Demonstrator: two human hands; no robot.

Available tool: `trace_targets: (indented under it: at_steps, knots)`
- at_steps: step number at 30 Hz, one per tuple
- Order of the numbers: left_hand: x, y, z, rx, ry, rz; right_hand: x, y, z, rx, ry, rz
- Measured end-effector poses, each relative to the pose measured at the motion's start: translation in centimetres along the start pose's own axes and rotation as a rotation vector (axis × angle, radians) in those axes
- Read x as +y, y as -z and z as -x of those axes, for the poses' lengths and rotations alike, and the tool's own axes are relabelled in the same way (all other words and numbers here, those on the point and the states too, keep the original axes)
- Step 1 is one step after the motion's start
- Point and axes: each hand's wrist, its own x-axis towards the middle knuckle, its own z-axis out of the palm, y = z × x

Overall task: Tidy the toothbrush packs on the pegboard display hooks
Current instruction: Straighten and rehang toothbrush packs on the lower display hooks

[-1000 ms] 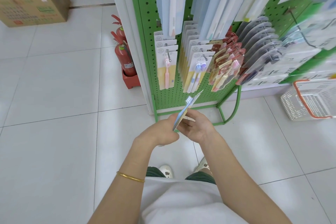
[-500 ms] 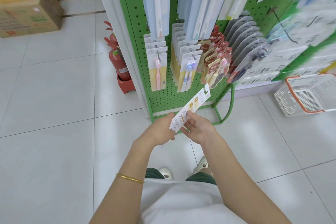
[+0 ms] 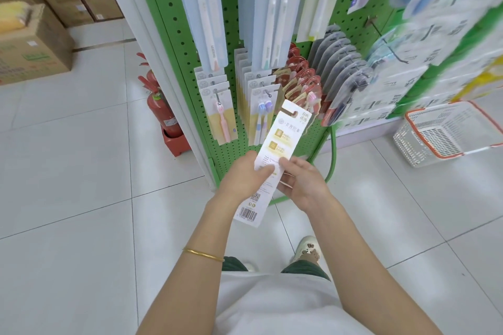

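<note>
**Pack turned printed side up, slot end now toward the board**

Since a second ago the toothbrush pack (image 3: 275,152) has turned from edge-on, brush showing, to its printed back facing me, and it has been raised toward the pegboard (image 3: 190,43).

Hands: I see both holding the pack. The left hand (image 3: 242,179) grips the left edge about mid-length, thumb laid across the print. The right hand (image 3: 302,185) pinches the right edge with its fingers behind the card. The two are about level, so neither is clearly nearer the board.

Position: the pack is held in the air in front of the lowest row of the display, touching no hook.

Axis: its long axis runs from the barcode end, nearest the body, up and away to the hang slot (image 3: 290,110), leaning slightly right. The slot end lies below and just right of the hook (image 3: 268,92) carrying the twin blue-and-purple brush packs (image 3: 262,114).

Judgement: that row looks the likeliest home. The card would still need turning brush side out, then lifting and shifting left, before the slot can meet the hook tip.
</note>
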Motion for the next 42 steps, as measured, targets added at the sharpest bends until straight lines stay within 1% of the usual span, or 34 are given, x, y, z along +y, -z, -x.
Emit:
trace_targets:
  at_steps: [5, 10, 14, 16, 19, 23, 26, 28, 29, 31, 33, 34, 36, 38, 42]
  knots:
    - [1.9, 0.5, -0.8, 0.111, -0.073, 0.086, -0.5, -0.1, 0.4, -0.101, 0.114, 0.123]
    - [3.1, 1.5, -1.4, 0.259, -0.115, 0.231, -0.9, -0.3, 0.4, -0.174, 0.138, 0.231]
    - [3.4, 2.1, -1.7, 0.39, -0.13, 0.444, -0.9, -0.6, 0.3, -0.203, 0.16, 0.296]
    - [3.5, 2.4, -1.7, 0.381, -0.099, 0.546, -0.8, -0.8, 0.2, -0.228, 0.167, 0.307]
    - [3.3, 3.0, -1.4, 0.285, -0.065, 0.721, -0.8, -1.0, -0.1, -0.3, 0.172, 0.293]
    - [2.3, 4.1, -1.5, 0.158, -0.007, 0.934, -0.7, -1.1, -0.9, -0.493, 0.099, 0.214]
    - [2.1, 4.6, -1.5, 0.103, -0.029, 1.015, -0.6, -1.8, -1.5, -0.578, 0.032, 0.266]
    - [2.5, 5.0, -1.4, 0.104, -0.01, 1.004, -0.6, -2.5, -1.6, -0.628, 0.011, 0.315]
    - [2.6, 5.2, -1.4, 0.129, -0.008, 0.944, -0.6, -2.8, -1.7, -0.634, 0.02, 0.343]
    - [2.4, 5.6, -1.6, 0.227, -0.056, 0.761, -0.7, -3.4, -1.9, -0.592, 0.075, 0.418]
    - [2.0, 6.4, -1.6, 0.353, -0.121, 0.603, -0.5, -4.0, -2.2, -0.486, 0.158, 0.544]
    - [1.7, 6.8, -1.6, 0.408, -0.142, 0.562, -0.4, -4.4, -2.4, -0.414, 0.199, 0.622]
    - [1.1, 7.8, -1.6, 0.495, -0.156, 0.539, -0.2, -5.6, -2.8, -0.259, 0.28, 0.744]
    - [0.4, 8.6, -1.7, 0.562, -0.129, 0.565, 0.0, -6.9, -3.0, -0.137, 0.365, 0.826]
    - [-0.4, 9.6, -2.4, 0.637, -0.071, 0.576, 0.8, -8.6, -3.9, 0.017, 0.46, 1.009]
